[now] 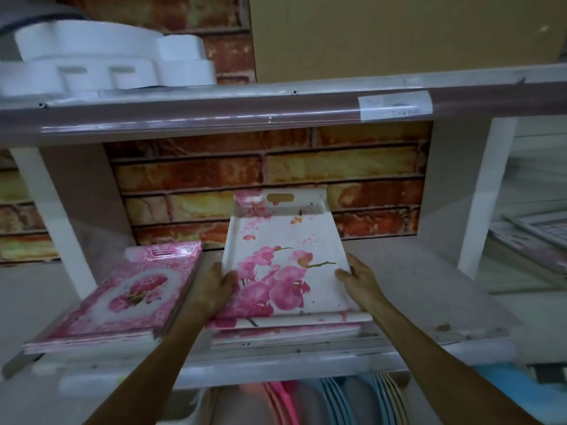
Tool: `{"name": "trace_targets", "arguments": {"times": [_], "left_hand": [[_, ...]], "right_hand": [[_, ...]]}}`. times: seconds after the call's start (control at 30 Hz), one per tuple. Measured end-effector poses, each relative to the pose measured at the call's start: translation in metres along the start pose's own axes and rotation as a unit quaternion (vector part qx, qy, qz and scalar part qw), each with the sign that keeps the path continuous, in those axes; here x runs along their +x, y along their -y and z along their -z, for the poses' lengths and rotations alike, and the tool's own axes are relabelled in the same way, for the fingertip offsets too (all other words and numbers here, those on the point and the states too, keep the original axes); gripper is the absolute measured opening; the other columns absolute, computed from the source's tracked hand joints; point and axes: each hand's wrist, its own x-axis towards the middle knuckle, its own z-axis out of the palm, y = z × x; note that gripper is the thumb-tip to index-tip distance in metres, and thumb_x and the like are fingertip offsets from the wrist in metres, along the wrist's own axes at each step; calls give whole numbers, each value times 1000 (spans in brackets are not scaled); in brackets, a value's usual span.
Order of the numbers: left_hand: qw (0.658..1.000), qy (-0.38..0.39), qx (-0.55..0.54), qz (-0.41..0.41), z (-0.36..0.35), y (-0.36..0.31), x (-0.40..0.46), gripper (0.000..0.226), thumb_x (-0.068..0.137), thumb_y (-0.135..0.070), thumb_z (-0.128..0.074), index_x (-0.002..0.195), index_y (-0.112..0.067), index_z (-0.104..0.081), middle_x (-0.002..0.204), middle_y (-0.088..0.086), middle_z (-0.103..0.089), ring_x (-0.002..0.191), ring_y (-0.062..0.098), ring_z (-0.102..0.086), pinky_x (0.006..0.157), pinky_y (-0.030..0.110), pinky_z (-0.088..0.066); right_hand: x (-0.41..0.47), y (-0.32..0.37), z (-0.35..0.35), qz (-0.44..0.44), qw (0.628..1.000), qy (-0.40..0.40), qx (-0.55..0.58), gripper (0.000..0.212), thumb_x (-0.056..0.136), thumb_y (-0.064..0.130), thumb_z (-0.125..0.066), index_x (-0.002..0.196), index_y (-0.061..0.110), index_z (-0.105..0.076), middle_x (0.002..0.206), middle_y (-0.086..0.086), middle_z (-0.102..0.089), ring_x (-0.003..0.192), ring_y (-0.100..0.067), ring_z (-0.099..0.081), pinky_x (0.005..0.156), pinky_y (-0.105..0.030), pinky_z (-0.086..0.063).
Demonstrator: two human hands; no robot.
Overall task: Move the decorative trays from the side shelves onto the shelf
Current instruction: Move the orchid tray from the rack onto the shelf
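Note:
A white tray with pink orchids (288, 256) lies in the middle of the shelf (429, 289), its handle slot toward the brick-patterned back. It rests on top of at least one more pink tray (285, 332). My left hand (214, 286) grips its left rim and my right hand (359, 280) grips its right rim, thumbs on the printed face. A stack of pink rose trays (122, 296) lies to the left on the same shelf, angled and overhanging the front edge.
White foam pieces (92, 62) and a cardboard box (399, 35) sit on the upper shelf. White uprights (484, 191) frame the bay. More trays (534, 240) lie in the right side bay. Blue and pink plates (352, 403) stand below.

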Motion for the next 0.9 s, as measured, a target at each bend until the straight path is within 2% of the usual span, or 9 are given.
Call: {"name": "trace_targets", "arguments": {"times": [0.1,0.2,0.33,0.43,0.5,0.6,0.67,0.83,0.9], "left_hand": [[999,20,18,29,-10,14,3,18,100,-25,-47,101,-7,-50,86,7,-62,63,13,-53,51,25,-39],[999,22,22,35,-21,22,1,14,101,-22,-47,98,-8,-49,86,9,-63,63,17,-54,55,26,-38],[999,27,28,36,-28,30,0,14,101,-21,-46,99,-7,-49,89,10,-63,62,13,-53,51,21,-37],[999,28,25,27,-30,34,2,23,102,-22,-44,109,-2,-51,90,8,-61,73,21,-57,63,26,-41],[999,35,21,31,-31,37,3,25,102,-22,-44,113,-1,-51,94,11,-64,75,22,-58,65,27,-42],[998,47,18,44,-34,40,4,17,102,-21,-46,105,-5,-50,100,16,-67,75,22,-57,65,27,-43],[997,56,28,46,-35,39,5,14,101,-20,-46,102,-7,-50,95,13,-64,75,20,-55,66,26,-42],[995,74,52,50,-41,42,8,8,101,-18,-45,99,-10,-46,92,7,-55,71,15,-50,52,14,-34],[993,81,64,56,-42,44,10,11,101,-17,-45,104,-7,-50,97,12,-59,69,14,-50,50,13,-34]], "right_hand": [[0,-7,-6,-21,1000,7,-12,45,92,3,-50,135,16,-55,126,-4,-63,109,-20,-59,90,-28,-47],[-2,-11,-9,-40,999,13,-8,46,93,4,-49,136,17,-54,127,-3,-62,109,-19,-57,93,-27,-45],[0,-15,-11,-47,999,12,-8,45,93,5,-49,137,18,-53,126,-1,-62,109,-17,-56,92,-25,-43],[1,-17,-13,-46,999,7,-8,47,94,6,-50,138,20,-53,124,1,-62,109,-15,-56,91,-24,-43],[3,-19,-14,-48,999,9,-12,47,93,6,-49,138,21,-53,124,1,-62,108,-16,-56,90,-24,-43],[5,-21,-15,-61,998,12,-16,47,92,4,-49,136,20,-55,125,0,-62,107,-16,-56,90,-25,-44],[6,-24,-15,-70,997,22,-17,47,91,3,-49,135,20,-55,123,0,-62,106,-16,-56,89,-25,-45],[9,-31,-17,-88,995,35,-18,47,91,3,-50,135,19,-55,124,-1,-62,103,-16,-56,80,-20,-45],[11,-35,-18,-91,994,43,-33,47,92,4,-50,137,19,-54,128,-4,-61,104,-16,-55,84,-21,-44]]}}
